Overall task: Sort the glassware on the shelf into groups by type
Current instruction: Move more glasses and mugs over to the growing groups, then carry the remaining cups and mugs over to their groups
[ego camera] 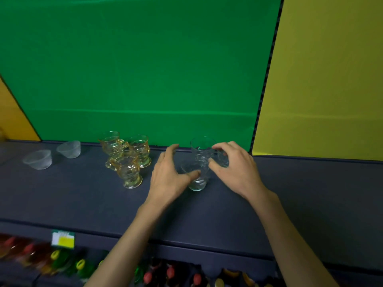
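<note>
while the left hand (169, 179) is clasping a clear tumbler (196, 179), the right hand (232, 164) is pinching another (222, 160); they are best slid together gently, glass barely touching.

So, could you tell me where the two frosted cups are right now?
In the head view, the two frosted cups sit far left on the shelf, left of the amber glasses.
</note>
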The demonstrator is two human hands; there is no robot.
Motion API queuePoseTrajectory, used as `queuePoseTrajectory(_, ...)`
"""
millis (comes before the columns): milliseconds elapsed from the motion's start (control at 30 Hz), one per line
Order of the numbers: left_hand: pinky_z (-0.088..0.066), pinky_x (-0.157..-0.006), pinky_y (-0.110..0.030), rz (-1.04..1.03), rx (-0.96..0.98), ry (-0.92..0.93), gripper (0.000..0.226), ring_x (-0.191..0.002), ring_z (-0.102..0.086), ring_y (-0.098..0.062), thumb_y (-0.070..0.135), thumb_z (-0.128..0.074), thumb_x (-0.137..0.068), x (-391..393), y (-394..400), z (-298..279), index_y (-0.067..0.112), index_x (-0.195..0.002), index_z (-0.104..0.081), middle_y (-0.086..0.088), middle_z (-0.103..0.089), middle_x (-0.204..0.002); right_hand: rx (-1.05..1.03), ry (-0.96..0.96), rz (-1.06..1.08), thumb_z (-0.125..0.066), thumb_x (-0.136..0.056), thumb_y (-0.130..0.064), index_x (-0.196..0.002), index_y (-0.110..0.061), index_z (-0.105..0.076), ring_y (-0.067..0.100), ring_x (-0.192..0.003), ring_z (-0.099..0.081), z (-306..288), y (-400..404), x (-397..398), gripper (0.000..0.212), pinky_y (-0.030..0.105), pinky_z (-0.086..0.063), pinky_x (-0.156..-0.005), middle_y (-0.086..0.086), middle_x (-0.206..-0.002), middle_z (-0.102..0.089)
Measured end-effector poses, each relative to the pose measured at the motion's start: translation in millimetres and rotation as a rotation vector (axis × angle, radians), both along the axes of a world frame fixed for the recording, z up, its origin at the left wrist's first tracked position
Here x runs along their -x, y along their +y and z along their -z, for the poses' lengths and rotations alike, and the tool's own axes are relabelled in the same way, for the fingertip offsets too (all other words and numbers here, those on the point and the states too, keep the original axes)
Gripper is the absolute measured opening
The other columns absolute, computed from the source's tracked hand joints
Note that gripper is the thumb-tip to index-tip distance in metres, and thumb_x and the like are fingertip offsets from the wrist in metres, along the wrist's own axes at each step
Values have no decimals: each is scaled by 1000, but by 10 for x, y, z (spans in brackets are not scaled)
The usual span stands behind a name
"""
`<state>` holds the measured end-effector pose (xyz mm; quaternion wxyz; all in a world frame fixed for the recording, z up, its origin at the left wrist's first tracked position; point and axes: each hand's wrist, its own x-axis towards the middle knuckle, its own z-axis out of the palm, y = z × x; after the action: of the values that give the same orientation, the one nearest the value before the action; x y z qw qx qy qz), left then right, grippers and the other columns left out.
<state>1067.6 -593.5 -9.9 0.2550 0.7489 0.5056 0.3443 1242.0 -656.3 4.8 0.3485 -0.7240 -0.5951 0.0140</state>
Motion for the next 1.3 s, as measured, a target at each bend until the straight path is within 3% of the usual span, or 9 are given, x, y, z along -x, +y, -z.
queuePoseTrajectory(167,-44,-97,-37,-3,-265,153,64,-121,-53,-21,53,-53,-73,482,-24,-432,32,-133,-57,4,-57,-133,-35,-31,-59,-64,-87,-45,-125,-28,-62,18,-114,-56,-110,140,362,43,39,-47,-95,-6,-122,-60)
queuePoseTrajectory(333,-47,-86,-38,-93,-363,330,48,-116,-57,-24,49,-45,-85,1139,47,-570,30,-125,-64,5,-63,-129,-36,-110,-148,-60,-89,-46,-127,-27,-61,20,-117,-53,-227,327,988,42,35,-43,-95,-5,-123,-59)
queuePoseTrajectory(467,-48,-84,-40,-153,-397,476,44,-118,-56,-25,50,-51,-91,1755,84,-550,29,-129,-62,5,-61,-133,-12,-174,-227,-57,-93,-46,-126,-28,-60,18,-116,-51,-266,433,1638,38,35,-40,-95,-6,-123,-58)
queuePoseTrajectory(1033,-44,-97,-41,-360,-272,631,51,-127,-50,-22,56,-46,-94,4872,182,-312,33,-139,-52,6,-52,-143,32,-325,-464,-49,-97,-51,-136,-29,-53,21,-127,-48,-214,944,4793,45,40,-40,-98,-4,-137,-53)
queuePoseTrajectory(1300,-45,-97,-41,-471,-229,684,56,-128,-50,-24,58,-43,-94,5991,345,-255,30,-142,-49,2,-52,-144,50,-356,-565,-51,-96,-50,-133,-28,-55,22,-120,-52,-166,1319,5912,43,41,-43,-95,-3,-131,-56)
